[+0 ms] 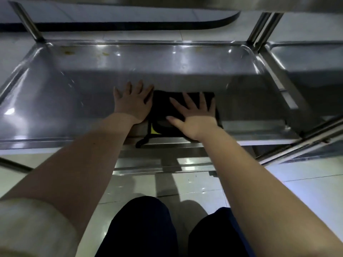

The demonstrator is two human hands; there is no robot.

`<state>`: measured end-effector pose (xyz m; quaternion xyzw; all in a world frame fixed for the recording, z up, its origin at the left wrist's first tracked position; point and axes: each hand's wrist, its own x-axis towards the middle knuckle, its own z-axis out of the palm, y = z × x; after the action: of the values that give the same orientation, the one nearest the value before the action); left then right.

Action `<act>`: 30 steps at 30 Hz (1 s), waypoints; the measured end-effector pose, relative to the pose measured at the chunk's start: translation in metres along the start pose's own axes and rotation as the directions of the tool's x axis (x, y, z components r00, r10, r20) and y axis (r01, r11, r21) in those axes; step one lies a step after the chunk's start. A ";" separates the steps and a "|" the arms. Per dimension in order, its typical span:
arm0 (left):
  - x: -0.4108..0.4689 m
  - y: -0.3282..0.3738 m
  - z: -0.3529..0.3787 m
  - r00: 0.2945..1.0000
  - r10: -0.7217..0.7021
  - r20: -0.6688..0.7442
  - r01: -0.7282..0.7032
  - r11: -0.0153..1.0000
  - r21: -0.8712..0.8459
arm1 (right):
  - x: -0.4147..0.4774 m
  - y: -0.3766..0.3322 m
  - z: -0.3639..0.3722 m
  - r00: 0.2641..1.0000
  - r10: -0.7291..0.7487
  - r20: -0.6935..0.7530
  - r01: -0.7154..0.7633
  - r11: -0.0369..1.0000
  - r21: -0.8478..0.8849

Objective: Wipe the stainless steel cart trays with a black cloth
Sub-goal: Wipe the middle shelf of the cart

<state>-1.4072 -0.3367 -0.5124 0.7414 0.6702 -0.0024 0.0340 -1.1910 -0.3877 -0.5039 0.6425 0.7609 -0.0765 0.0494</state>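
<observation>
Cart tray (55, 108): the big steel pan fills my view, long axis running 9 to 3 o'clock; I see yellowish spots near its far rim at about 11 o'clock, well apart from the hands.
Upper shelf (185, 78): its edge overhangs the tray just past the fingertips at 12 o'clock, so I judge a forward stroke goes under it with little headroom.
Posts (263, 26): uprights at 1 and 11 o'clock, clear of the hands.
Neighbouring tray (306, 58): at 2 o'clock, beyond the right post.
Black cloth (163, 106): flat on the tray by its near rim, centre of view, a strap end trailing over the rim at 6 o'clock; a yellow patch shows, possibly a label.
Right hand (194, 115): fingers splayed, released, palm pressing the cloth; this hand is the one on it.
Left hand (132, 102): fingers spread flat on bare steel, gripping nothing, the cloth just beside it at 3 o'clock.
</observation>
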 end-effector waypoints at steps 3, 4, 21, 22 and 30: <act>-0.003 -0.002 -0.002 1.000 0.006 0.009 -0.005 1.000 -0.019 | -0.003 0.011 -0.003 1.000 -0.010 -0.005 0.010 0.999 0.041; -0.003 -0.002 -0.003 1.000 0.008 0.017 -0.007 1.000 -0.029 | -0.006 0.030 -0.003 1.000 0.017 -0.025 -0.016 0.999 0.044; 0.044 0.110 -0.013 0.988 0.151 0.039 -0.150 0.988 -0.043 | -0.035 0.149 -0.003 0.969 0.243 0.052 -0.246 0.968 0.058; 0.048 0.112 -0.009 0.988 0.150 0.037 -0.149 0.988 -0.029 | -0.031 0.149 -0.002 0.971 0.233 0.054 -0.236 0.971 0.048; 0.063 0.107 0.010 0.990 0.141 -0.026 -0.141 0.990 -0.005 | 0.083 0.156 -0.025 0.989 0.133 -0.066 -0.135 0.991 -0.015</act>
<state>-1.2944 -0.2852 -0.5204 0.7869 0.6163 0.0118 0.0284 -1.0506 -0.2774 -0.5017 0.6938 0.7179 -0.0450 0.0358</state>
